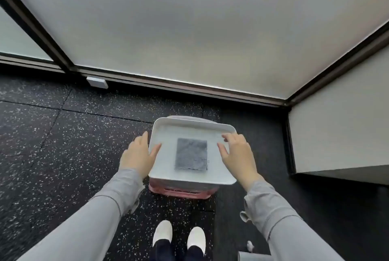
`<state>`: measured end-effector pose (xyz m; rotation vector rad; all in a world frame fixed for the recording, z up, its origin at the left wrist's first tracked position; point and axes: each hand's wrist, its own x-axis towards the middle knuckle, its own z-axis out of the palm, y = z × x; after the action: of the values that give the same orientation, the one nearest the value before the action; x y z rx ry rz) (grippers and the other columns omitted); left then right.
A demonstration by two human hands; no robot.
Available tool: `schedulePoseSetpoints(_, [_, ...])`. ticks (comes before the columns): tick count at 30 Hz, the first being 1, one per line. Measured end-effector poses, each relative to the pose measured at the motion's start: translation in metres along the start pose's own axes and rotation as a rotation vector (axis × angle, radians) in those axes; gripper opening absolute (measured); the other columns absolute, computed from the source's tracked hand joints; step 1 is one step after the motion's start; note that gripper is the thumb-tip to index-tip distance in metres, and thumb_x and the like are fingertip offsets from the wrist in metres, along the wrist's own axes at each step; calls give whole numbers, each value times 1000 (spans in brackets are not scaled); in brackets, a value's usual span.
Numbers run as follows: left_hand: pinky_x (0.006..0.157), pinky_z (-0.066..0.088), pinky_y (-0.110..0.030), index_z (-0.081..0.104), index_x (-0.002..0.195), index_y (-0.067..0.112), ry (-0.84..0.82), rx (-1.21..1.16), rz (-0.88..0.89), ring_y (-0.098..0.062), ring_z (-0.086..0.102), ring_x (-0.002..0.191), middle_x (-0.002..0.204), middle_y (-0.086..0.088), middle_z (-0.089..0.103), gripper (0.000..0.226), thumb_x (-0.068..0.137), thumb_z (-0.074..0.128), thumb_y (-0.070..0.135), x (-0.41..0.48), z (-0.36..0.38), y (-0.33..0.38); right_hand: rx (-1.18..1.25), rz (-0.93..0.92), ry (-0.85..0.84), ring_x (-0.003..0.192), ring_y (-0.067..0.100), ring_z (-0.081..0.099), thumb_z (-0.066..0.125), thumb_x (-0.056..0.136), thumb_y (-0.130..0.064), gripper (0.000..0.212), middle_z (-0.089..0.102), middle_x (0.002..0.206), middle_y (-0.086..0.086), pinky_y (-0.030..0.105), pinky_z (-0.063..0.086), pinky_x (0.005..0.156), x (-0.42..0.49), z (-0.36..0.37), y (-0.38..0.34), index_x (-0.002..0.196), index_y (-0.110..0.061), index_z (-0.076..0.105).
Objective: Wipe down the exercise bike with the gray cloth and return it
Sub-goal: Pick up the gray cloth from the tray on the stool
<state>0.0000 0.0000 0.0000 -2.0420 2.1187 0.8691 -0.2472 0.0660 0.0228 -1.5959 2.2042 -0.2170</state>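
Observation:
A folded gray cloth (191, 154) lies flat in the middle of a white tray (193, 127), which rests on a pink and white stool (179, 191). My left hand (137, 154) is at the tray's left rim, fingers spread, thumb over the edge. My right hand (236, 152) hovers over the tray's right side, fingers apart and holding nothing. Neither hand touches the cloth. No exercise bike is in view.
Black speckled rubber floor (63, 144) surrounds the stool. A frosted glass wall (189, 29) with a dark frame runs behind it, and a white wall (336, 123) closes the right. My white shoes (179, 237) stand just before the stool. A gray object (252, 255) sits at bottom right.

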Motion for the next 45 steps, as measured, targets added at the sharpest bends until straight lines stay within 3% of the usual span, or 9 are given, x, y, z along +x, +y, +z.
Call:
schedulePoseSetpoints(7, [102,40,-48,24,145,10,-29,-71,-115,-31,43,127,142,-13,43,63,95,34,47,37,94,-54,-23,47,-83,120,25,45,51,96,-27,38,56,128,7,38,36,100,21,115,39,130,-9,51])
schedulePoseSetpoints(14, [89,47,-48,35,131,10,23,-170,-80,-34,53,110,124,-15,55,44,97,36,37,63,122,-57,-82,14,-36,121,28,40,50,96,-28,42,50,130,10,37,31,98,70,148,41,133,-9,45])
schedulePoseSetpoints(22, [92,44,-46,31,134,9,38,-228,-76,-33,52,113,129,-14,50,44,97,40,31,66,129,-59,-130,2,-75,113,29,41,57,90,-25,25,52,117,11,38,32,92,88,159,34,108,-8,54])
schedulePoseSetpoints(25, [94,43,-46,30,136,10,30,-241,-69,-32,50,116,132,-13,48,46,97,39,31,66,130,-61,35,34,-44,99,28,46,56,88,-16,13,54,100,6,37,30,83,86,160,30,97,-11,49])
schedulePoseSetpoints(28, [96,43,-46,28,138,11,19,-242,-67,-32,50,116,133,-13,46,48,97,39,33,65,129,-63,365,71,-32,78,28,51,53,91,-7,19,50,80,-2,34,33,71,74,156,21,95,-16,37])
schedulePoseSetpoints(31, [96,44,-45,30,137,10,-19,-240,-59,-32,50,116,132,-14,48,47,97,39,34,65,121,-61,536,69,23,79,24,54,48,93,-4,21,54,87,1,30,35,66,62,147,9,97,-19,34])
schedulePoseSetpoints(37, [107,35,-49,21,145,9,-4,-181,-62,-32,37,129,142,-15,37,59,97,38,38,58,78,-41,716,51,109,89,21,57,46,96,-6,14,53,87,-13,35,45,76,46,98,-21,102,-17,42])
schedulePoseSetpoints(41, [108,35,-46,27,143,12,74,-335,80,-26,41,126,139,-11,40,52,97,38,35,43,31,-3,838,37,112,85,15,55,46,97,-6,15,55,88,-7,32,47,77,27,38,-49,102,-20,43])
schedulePoseSetpoints(45, [95,34,-28,30,141,14,18,-613,152,-14,44,112,129,-1,44,49,98,36,37,11,-13,48,963,-43,128,88,11,55,48,96,-5,14,58,95,1,27,46,80,0,-28,-77,105,-16,45])
